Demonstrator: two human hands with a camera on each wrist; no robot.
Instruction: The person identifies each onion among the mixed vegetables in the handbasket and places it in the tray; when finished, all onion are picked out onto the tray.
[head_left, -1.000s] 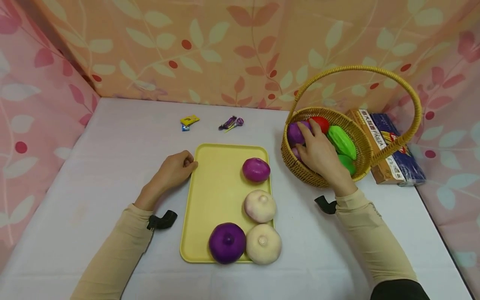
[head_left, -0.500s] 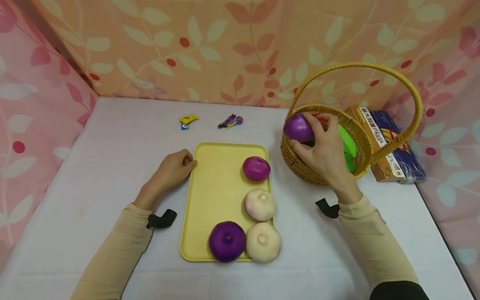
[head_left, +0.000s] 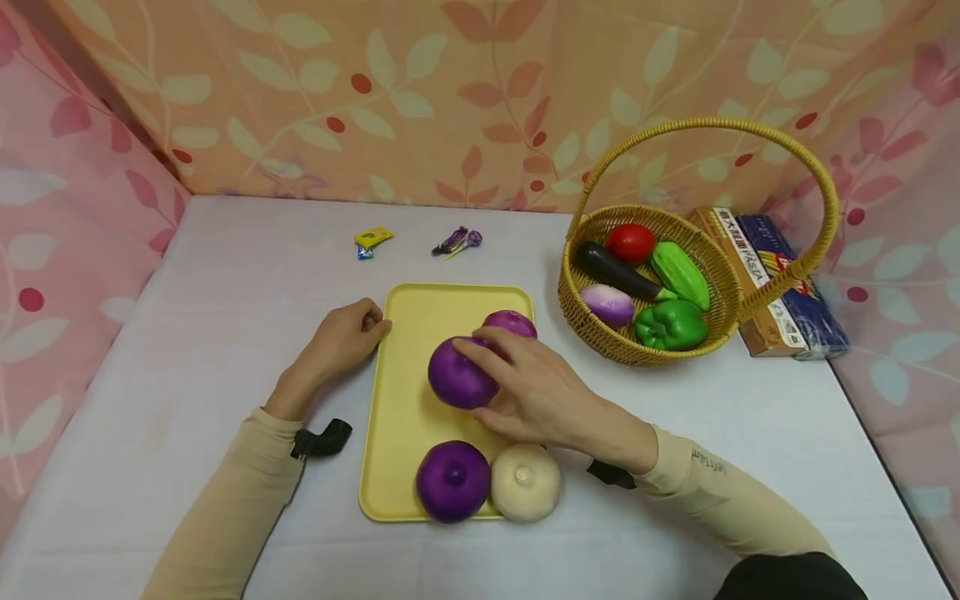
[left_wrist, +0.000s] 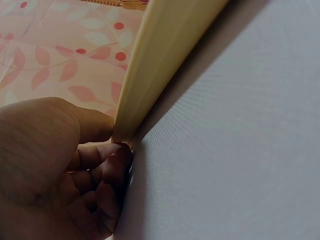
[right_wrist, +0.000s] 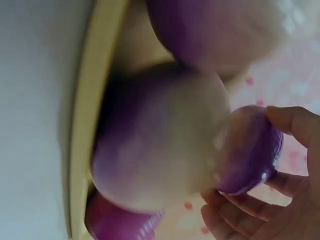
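- left hand (head_left: 341,342) rests on the desk (head_left: 225,283) at the tray's left rim, near its far corner; fingers curled against the rim, thumb on the edge in the left wrist view (left_wrist: 95,127), so it seems to steady the yellow tray (head_left: 408,417)
- candy wrappers (head_left: 372,239) lie far back on the desk, well apart from both hands
- purple onion (head_left: 459,372) is over the middle of the tray, held by the right hand (head_left: 525,392); fingers wrap its top and right side, thumb underneath not clear from the head view
- key relation: the onion sits left of the right palm, toward the tray's bare left half; it is round, no long axis to speak of; right hand is the one on it, left hand near but apart
- cannot tell if the onion touches the tray floor or hangs just above it
- dark purple onion (head_left: 452,481) and white onion (head_left: 526,481) touch at the tray's near edge; a pink-purple onion (head_left: 512,322) sits just behind the right fingers
- wicker basket (head_left: 577,317) to the right holds other vegetables, pasta boxes (head_left: 780,275) beyond it
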